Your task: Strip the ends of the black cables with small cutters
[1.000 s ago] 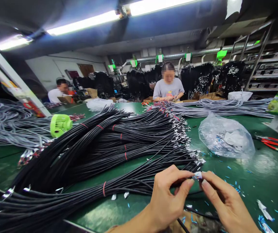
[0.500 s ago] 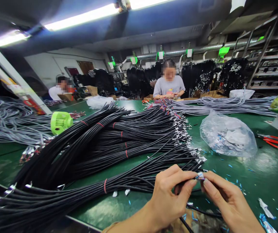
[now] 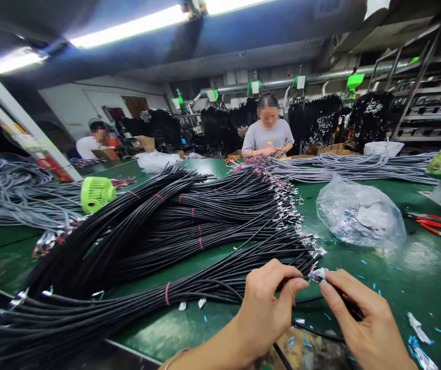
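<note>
Between the thumb and forefinger of my right hand (image 3: 365, 311) is the stripped end of a black cable, with silver foil (image 3: 318, 275) and thin coloured wires at its tip. My left hand (image 3: 269, 303) is just left of that tip, its thumb and forefinger pressed together. Whether anything is in that pinch is too small to tell. A black cable (image 3: 323, 333) runs below the hands and partly behind them. Beside my left hand lies a large bundle of black cables (image 3: 205, 288), tied with a red band (image 3: 167, 294), their foil-wrapped ends pointing right.
On the green table (image 3: 359, 200) are a clear plastic bag (image 3: 361, 213) of scraps, red-handled scissors (image 3: 438, 226), foil scraps (image 3: 419, 329) and blue bits. A green fan (image 3: 97, 195) and grey cables (image 3: 20, 190) are at left. A co-worker (image 3: 269, 133) sits opposite.
My left fingers have drawn slightly left, off the wire tip that both hands were touching. The foil and coloured wires now show more openly at my right fingertips.
</note>
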The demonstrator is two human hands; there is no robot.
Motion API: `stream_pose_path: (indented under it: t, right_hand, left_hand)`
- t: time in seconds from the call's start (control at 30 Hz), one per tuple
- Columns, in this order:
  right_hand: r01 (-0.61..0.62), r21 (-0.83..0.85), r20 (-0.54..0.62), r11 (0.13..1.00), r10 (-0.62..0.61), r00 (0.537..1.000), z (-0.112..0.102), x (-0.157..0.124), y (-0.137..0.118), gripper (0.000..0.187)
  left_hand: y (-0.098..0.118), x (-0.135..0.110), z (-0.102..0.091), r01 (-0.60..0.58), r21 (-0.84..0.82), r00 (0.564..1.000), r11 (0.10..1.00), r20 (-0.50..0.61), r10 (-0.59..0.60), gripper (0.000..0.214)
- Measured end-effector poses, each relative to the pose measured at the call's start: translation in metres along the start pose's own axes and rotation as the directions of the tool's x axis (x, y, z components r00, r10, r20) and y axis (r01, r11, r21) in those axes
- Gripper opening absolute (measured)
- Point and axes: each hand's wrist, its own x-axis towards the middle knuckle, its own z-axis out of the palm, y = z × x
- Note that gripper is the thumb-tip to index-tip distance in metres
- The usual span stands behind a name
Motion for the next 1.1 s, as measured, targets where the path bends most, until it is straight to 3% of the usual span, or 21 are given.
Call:
stream_pose_path:
  t: [0.07,0.17,0.27,0.33,0.4,0.5,0.6,0.67,0.77,0.93,1.1]
  right_hand:
    - [0.051,-0.017,-0.029,0.999,-0.051,0.998,0.001,0.0,-0.001,0.02]
    - [0.118,-0.023,-0.053,0.993,-0.119,0.991,0.001,0.001,-0.001,0.017]
    - [0.142,-0.01,-0.052,0.99,-0.143,0.988,0.001,0.002,-0.002,0.015]
    - [0.097,0.012,-0.053,0.995,-0.096,0.994,0.0,0.003,-0.002,0.013]
    - [0.006,0.067,-0.048,0.998,-0.003,0.999,-0.002,0.005,-0.004,0.012]
    - [-0.097,0.162,-0.033,0.982,0.103,0.994,-0.003,0.008,-0.009,0.014]
    - [-0.107,0.177,-0.023,0.978,0.113,0.993,-0.004,0.009,-0.015,0.014]
    - [-0.054,0.172,-0.024,0.984,0.059,0.998,-0.006,0.009,-0.018,0.012]
    - [-0.031,0.19,0.018,0.981,0.028,0.999,-0.009,0.011,-0.017,0.009]
    - [-0.164,0.277,0.13,0.947,0.132,0.983,-0.009,0.014,-0.011,0.014]
    - [-0.072,0.273,0.04,0.959,0.064,0.997,-0.009,0.012,-0.013,0.005]
  left_hand:
    - [0.002,0.004,-0.001,0.172,-0.118,0.981,0.978,0.109,-0.16,0.023]
    - [-0.001,0.011,-0.004,0.47,-0.335,0.868,0.817,0.343,-0.359,0.035]
    - [-0.007,0.017,-0.006,0.649,-0.441,0.743,0.621,0.542,-0.392,0.044]
    - [-0.008,0.018,-0.007,0.675,-0.46,0.722,0.577,0.573,-0.388,0.047]
    - [-0.006,0.016,-0.006,0.646,-0.452,0.75,0.615,0.524,-0.404,0.043]
    - [0.002,0.011,-0.004,0.532,-0.341,0.827,0.775,0.406,-0.389,0.035]
    - [0.006,0.006,-0.003,0.365,-0.178,0.899,0.914,0.324,-0.296,0.028]
    - [0.006,0.004,-0.002,0.277,-0.107,0.929,0.955,0.283,-0.238,0.025]
    - [0.003,0.003,-0.003,0.21,-0.064,0.951,0.976,0.243,-0.189,0.019]
    - [0.002,0.007,-0.006,0.166,-0.07,0.955,0.984,0.262,-0.142,0.007]
    - [0.003,0.006,-0.007,0.172,-0.072,0.952,0.982,0.268,-0.147,0.008]
